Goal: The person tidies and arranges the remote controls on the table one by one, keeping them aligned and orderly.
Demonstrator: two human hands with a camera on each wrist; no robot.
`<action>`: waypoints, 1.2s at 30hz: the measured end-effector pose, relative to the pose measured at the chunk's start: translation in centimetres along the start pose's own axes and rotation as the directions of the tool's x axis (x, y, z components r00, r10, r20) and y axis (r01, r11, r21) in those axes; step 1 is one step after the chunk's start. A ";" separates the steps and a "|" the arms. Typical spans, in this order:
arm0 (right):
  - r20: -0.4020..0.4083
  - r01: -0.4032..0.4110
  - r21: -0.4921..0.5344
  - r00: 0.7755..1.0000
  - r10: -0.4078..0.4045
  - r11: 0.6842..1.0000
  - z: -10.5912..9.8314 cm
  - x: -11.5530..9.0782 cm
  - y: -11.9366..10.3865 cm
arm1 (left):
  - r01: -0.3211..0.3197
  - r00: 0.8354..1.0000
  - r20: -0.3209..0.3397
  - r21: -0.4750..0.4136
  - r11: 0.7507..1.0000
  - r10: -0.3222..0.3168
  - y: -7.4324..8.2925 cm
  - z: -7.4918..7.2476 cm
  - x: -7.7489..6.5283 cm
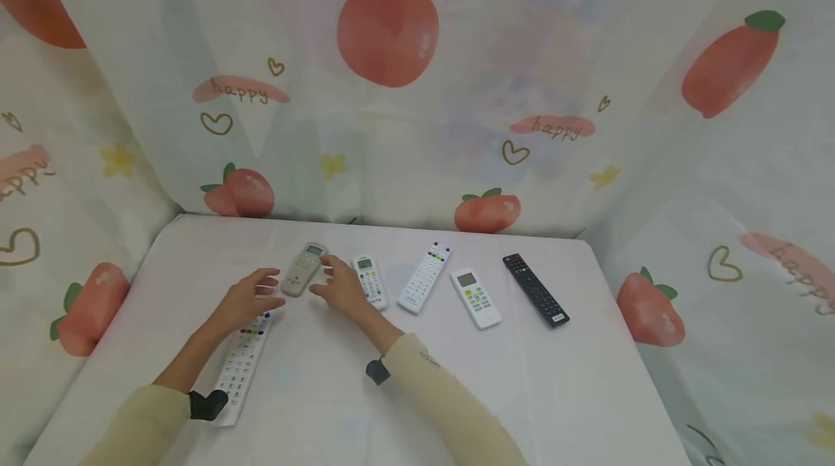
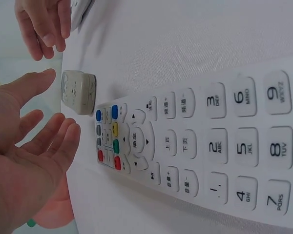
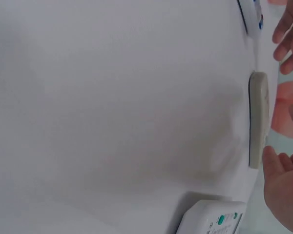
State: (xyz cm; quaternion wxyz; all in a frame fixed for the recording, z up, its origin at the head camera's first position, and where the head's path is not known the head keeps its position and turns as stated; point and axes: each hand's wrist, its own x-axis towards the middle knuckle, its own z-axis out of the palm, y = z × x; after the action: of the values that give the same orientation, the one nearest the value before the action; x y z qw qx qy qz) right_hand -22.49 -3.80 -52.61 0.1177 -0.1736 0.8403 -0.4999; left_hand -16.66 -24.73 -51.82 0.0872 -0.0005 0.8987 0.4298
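Note:
A beige remote control (image 1: 302, 272) with a small screen lies on the white table between my two hands. My left hand (image 1: 243, 301) hovers just left of it, its fingers spread and holding nothing. Below that hand lies a long white remote control (image 1: 243, 364), whose numbered keys fill much of the left wrist view (image 2: 205, 141). To the right of the beige remote is my right hand (image 1: 346, 292), fingers loosely bent and empty. It partly covers a white remote control with a screen (image 1: 368, 279). In the right wrist view, the right thumb appears near the end of the beige remote (image 3: 259, 122).
Farther right lie a white remote with coloured keys (image 1: 425, 277), a smaller white remote with a screen (image 1: 476, 299) and a black remote (image 1: 536, 290). A fruit-printed cloth (image 1: 391, 140) hangs behind the table (image 1: 587, 393) and along both sides.

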 end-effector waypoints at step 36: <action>0.119 -0.018 -0.352 0.991 0.064 0.936 0.1 5.4 2.0 | 0.056 0.998 0.006 0.111 0.992 -0.057 -1.4 1.3 3.1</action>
State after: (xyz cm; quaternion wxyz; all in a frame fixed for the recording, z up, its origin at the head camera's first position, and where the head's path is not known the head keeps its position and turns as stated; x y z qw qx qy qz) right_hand -27.77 -5.18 -54.55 0.1490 -0.2060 0.9099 -0.3277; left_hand -19.44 -24.40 -54.23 0.1036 -0.0192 0.9203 0.3768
